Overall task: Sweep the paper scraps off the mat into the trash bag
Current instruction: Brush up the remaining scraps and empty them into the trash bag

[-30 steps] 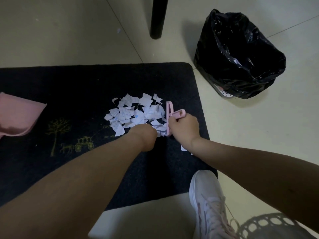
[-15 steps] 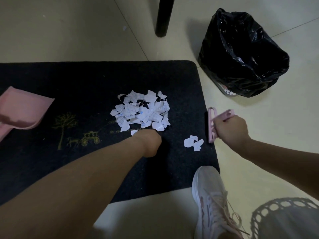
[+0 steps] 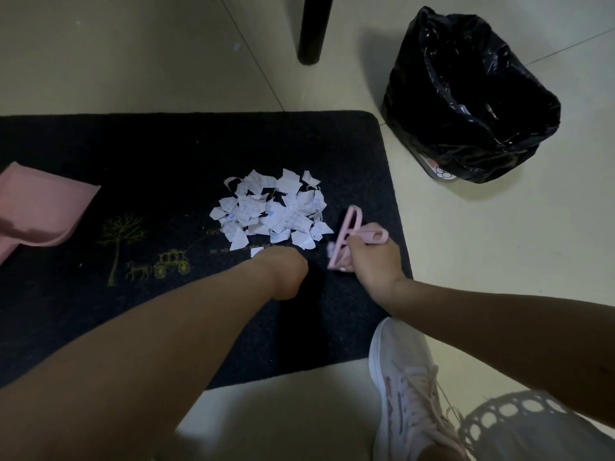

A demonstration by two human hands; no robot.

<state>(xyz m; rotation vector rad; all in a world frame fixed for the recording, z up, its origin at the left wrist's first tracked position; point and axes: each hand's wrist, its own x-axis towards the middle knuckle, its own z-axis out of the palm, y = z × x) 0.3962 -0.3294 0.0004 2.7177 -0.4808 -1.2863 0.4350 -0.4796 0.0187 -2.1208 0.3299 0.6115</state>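
We are mid-gathering: our right hand (image 3: 369,261) grips a small pink plastic brush (image 3: 346,237) beside the white paper scraps (image 3: 271,212) heaped on the dark mat (image 3: 166,154), left hand's grip hidden; next, we judge, fetch the pink dustpan (image 3: 40,207) for the black trash bag (image 3: 466,104).

Head view, steeply down, close

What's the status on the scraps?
Right hand grips brush; left hand hidden. Scraps piled on mat. Bag open, path clear.
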